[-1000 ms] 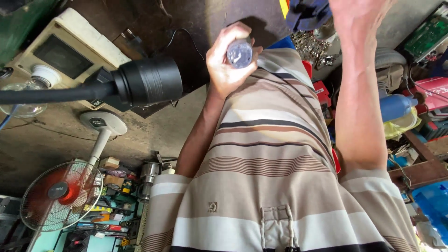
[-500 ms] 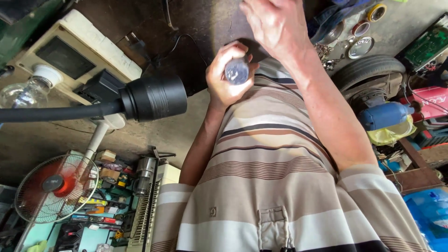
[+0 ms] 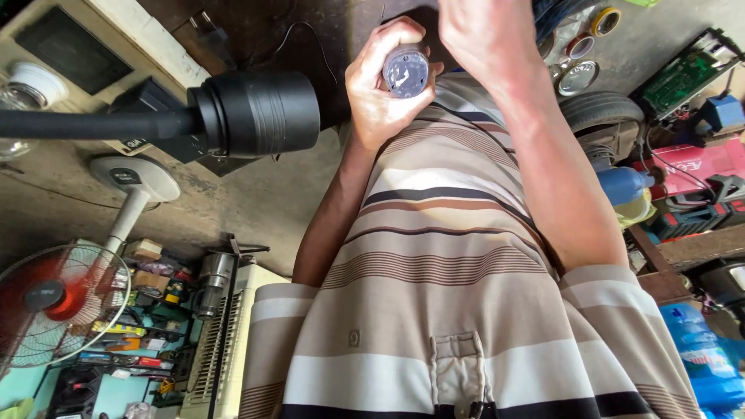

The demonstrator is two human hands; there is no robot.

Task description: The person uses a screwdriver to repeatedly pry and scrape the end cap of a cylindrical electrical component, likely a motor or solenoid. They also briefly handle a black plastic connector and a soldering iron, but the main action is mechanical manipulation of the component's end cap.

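My left hand [image 3: 376, 93] is raised in front of my striped shirt [image 3: 450, 295] and is shut on a small grey cylinder [image 3: 405, 70] whose clear round end faces me. My right hand [image 3: 481, 35] is just right of and above the cylinder, close to it or touching it. The top edge of the frame cuts off its fingers, so their grip is hidden. My right forearm [image 3: 559, 178] runs down across the shirt.
A black cylindrical head on a black arm [image 3: 256, 112] juts in from the left. On the floor are a beige box [image 3: 93, 46], a standing fan [image 3: 54, 299], a cluttered tool tray [image 3: 140, 326], tape rolls [image 3: 578, 46], a wheel [image 3: 601, 112], a blue bottle [image 3: 621, 186] and a red case [image 3: 691, 167].
My right hand has swung from the upper right to just beside the cylinder. My left hand has kept hold of the cylinder.
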